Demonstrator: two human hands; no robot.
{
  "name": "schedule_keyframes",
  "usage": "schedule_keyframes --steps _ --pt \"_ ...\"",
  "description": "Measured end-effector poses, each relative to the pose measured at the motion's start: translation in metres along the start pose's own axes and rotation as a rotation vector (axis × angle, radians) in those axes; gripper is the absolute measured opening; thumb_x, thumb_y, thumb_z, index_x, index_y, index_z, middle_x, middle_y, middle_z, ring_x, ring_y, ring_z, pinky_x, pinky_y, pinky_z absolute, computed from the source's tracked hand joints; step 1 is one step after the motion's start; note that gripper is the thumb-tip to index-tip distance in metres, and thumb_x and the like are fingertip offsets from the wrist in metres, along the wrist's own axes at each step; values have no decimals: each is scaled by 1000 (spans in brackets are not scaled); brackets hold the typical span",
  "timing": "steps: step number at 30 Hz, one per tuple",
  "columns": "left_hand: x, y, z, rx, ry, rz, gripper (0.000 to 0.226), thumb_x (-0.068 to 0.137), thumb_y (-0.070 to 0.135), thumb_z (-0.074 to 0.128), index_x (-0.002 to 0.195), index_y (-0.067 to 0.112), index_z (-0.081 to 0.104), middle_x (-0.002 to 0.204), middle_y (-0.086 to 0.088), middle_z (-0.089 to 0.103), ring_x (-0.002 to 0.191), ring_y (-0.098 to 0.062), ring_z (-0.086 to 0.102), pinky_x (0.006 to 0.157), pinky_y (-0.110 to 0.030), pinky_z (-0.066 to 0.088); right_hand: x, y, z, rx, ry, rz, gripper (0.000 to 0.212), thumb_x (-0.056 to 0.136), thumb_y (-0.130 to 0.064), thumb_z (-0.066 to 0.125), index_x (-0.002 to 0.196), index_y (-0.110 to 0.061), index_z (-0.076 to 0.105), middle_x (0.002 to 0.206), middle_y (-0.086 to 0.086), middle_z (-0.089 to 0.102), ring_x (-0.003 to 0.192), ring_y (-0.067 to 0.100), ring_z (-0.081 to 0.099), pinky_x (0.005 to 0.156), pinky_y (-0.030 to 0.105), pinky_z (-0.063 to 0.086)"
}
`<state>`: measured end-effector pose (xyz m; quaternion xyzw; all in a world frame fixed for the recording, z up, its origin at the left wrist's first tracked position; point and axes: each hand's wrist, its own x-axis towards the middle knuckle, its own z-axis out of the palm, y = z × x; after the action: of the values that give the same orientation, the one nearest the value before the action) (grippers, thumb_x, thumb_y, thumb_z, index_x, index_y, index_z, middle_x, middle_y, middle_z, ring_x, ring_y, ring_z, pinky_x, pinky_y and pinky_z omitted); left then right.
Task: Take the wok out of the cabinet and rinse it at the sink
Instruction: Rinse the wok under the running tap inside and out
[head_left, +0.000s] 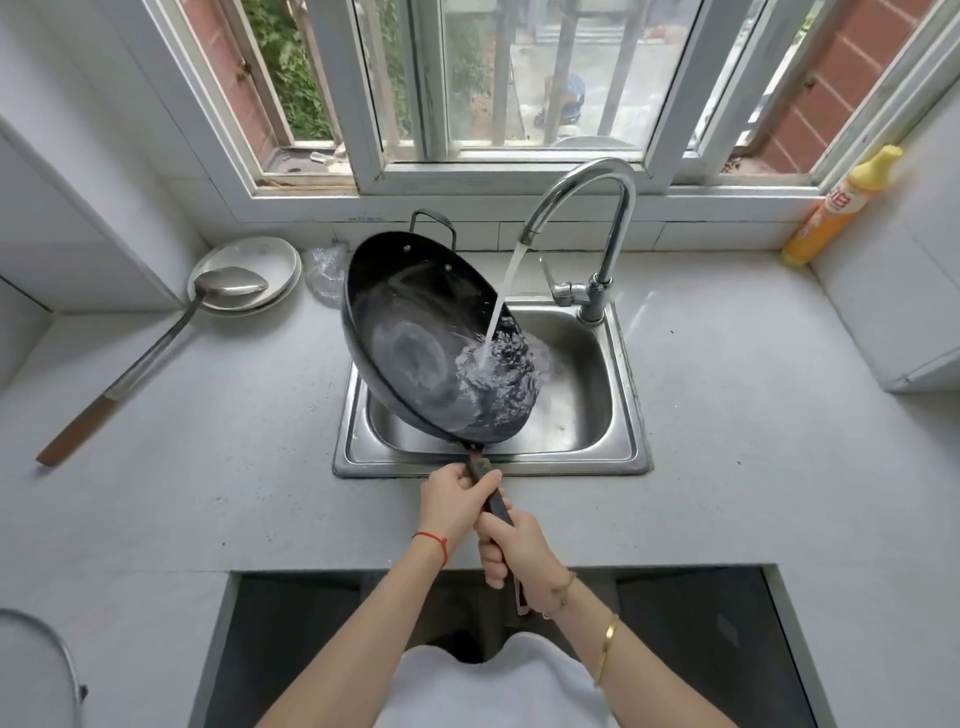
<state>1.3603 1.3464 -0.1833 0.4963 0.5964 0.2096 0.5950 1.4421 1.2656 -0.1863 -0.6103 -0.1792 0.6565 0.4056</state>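
A black wok (415, 343) is held tilted over the steel sink (631, 431), its right side lower. Water runs from the curved chrome tap (597, 208) into the wok and pools and splashes at its lower right. My left hand (452, 501) grips the long dark handle close to the wok. My right hand (511, 545) grips the same handle further back, just behind the left. The wok's small loop handle points toward the window.
A long metal ladle (150, 353) with a wooden grip rests on stacked white plates (265, 260) at the back left. A yellow dish-soap bottle (841, 208) leans in the right corner. A clear crumpled bag (324, 275) lies behind the wok. An open dark cabinet (291, 639) is below the counter.
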Motion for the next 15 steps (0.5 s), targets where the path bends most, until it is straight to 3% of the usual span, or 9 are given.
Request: schedule_keyframes --steps 2,4,7,9,15 --pt "-1 1 -4 106 35 42 34 78 30 75 72 -1 62 67 -18 68 65 -35 64 65 -40 55 2 0 2 50 -44 24 31 97 -17 53 67 -15 45 47 -2 39 37 13 37 38 21 34" --pt "-1 3 -5 168 71 81 33 76 31 76 60 12 54 53 -3 55 52 -19 49 54 -30 44 4 -1 4 86 -78 41 35 97 -18 52 64 -17 43 46 -2 36 36 12 35 37 20 33" --pt "-1 9 -7 219 120 129 29 75 29 76 60 15 55 41 12 47 43 -3 41 46 -13 35 7 -3 5 128 -133 65 43 99 -18 50 57 -19 42 43 -3 34 33 11 34 35 19 31" --pt "-3 14 -9 239 147 161 31 74 27 76 57 18 52 34 15 45 37 0 43 41 -8 32 10 -6 5 163 -177 86 50 101 -17 46 51 -20 40 39 -4 34 30 9 33 33 17 29" --pt "-3 16 -18 254 231 167 23 69 30 76 66 15 58 48 10 55 40 3 48 43 -7 36 19 -13 15 344 -345 189 62 103 -16 29 41 -21 36 29 -8 29 20 5 28 25 14 23"
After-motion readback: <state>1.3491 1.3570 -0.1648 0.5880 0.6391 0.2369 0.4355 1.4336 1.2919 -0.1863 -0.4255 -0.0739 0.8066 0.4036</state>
